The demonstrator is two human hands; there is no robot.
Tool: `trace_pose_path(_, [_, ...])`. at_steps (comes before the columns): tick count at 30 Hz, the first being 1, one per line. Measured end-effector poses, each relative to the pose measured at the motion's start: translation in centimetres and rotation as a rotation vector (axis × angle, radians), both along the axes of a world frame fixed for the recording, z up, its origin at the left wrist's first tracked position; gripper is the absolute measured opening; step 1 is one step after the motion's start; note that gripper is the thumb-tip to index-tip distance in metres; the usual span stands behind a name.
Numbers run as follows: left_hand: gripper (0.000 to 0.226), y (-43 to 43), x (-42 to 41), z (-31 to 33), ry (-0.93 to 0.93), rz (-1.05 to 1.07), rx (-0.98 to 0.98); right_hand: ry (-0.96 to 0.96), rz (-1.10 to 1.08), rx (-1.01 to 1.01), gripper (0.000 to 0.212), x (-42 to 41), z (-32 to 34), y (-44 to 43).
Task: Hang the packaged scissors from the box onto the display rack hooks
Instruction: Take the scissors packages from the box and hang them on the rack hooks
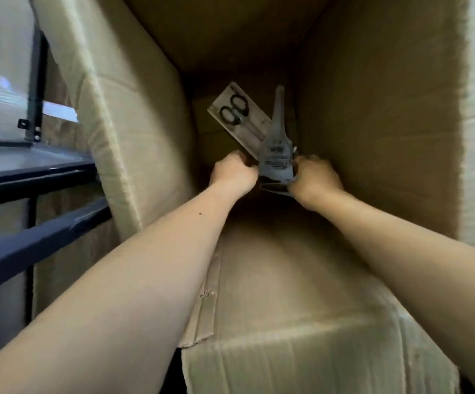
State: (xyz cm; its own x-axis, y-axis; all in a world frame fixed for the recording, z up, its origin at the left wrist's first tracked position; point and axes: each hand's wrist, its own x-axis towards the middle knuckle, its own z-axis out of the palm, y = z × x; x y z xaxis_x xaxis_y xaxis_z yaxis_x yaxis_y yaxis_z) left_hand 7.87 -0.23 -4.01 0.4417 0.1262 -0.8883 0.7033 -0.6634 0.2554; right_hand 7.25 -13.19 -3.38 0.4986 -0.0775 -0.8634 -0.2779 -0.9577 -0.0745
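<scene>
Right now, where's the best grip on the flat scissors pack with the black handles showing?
Pinch the near blade end of the flat card pack of black-handled scissors, from the left, as the left hand does. Its handle end tilts up and away, likely leaving that end free for a hook.

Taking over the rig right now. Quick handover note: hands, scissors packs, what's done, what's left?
Left hand: deep in the large brown cardboard box, fingers curled on the lower end of a white card pack of black-handled scissors.
Right hand: beside it, gripping a grey pack seen from the back.
Done: both packs gripped, not yet out of the box.
Left: lift them out and hang them on hooks. A dark metal rack stands left of the box; no hooks in view.
</scene>
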Motion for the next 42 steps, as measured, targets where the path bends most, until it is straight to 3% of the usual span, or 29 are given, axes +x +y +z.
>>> trace_pose_path(8, [0.052, -4.1, 0.1, -9.7, 0.117, 0.425, -0.095, 0.151, 0.384, -0.173, 0.061, 0.3, -7.7, -0.2])
trace_pose_path(12, [0.051, -6.1, 0.6, -12.2, 0.152, 0.582, -0.201, 0.152, 0.583, -0.24, 0.047, 0.8, -9.6, -0.7])
trace_pose_path(16, [0.037, -6.9, 0.9, -13.3, 0.142, 0.585, -0.251, 0.221, 0.567, -0.201, 0.035, 1.8, -10.0, -0.2])
trace_pose_path(20, [0.028, -6.1, 1.5, -11.1, -0.012, 0.473, -0.182, 0.17, 0.373, -0.149, 0.038, 2.3, -7.7, -0.2])
trace_pose_path(23, [0.029, -4.4, 2.1, -6.0, -0.165, 0.489, -0.077, 0.091, 0.099, -0.088, 0.034, 2.0, -3.6, -0.4])
trace_pose_path(27, [0.025, -2.8, 2.2, 2.3, -0.48, 0.282, -0.022, -0.014, -0.099, 0.012, 0.033, 2.4, 4.0, -0.7])
trace_pose_path(29, [0.028, -2.6, 2.1, 6.5, -0.584, 0.306, -0.038, -0.092, -0.278, 0.147, 0.024, 2.7, 7.8, -1.1])
trace_pose_path(32, [0.033, -2.6, 1.7, 13.6, -0.738, 0.405, -0.047, -0.179, -0.624, 0.36, 0.028, 2.8, 14.3, -1.8])
trace_pose_path(35, [0.039, -3.1, 1.3, 20.7, -0.965, 0.434, -0.073, -0.126, -0.829, 0.523, 0.024, 2.5, 20.9, -2.4])
trace_pose_path(37, [0.042, -3.6, 1.3, 26.0, -1.131, 0.395, -0.142, -0.022, -0.981, 0.725, 0.018, 2.3, 25.7, -3.0])
trace_pose_path(39, [0.044, -4.2, 1.4, 30.9, -1.292, 0.296, -0.201, -0.023, -1.148, 0.91, 0.031, 2.5, 30.2, -4.3])
trace_pose_path(42, [0.045, -4.1, 1.4, 38.1, -1.491, 0.149, -0.279, -0.068, -1.235, 1.214, 0.013, 2.1, 37.5, -7.2])
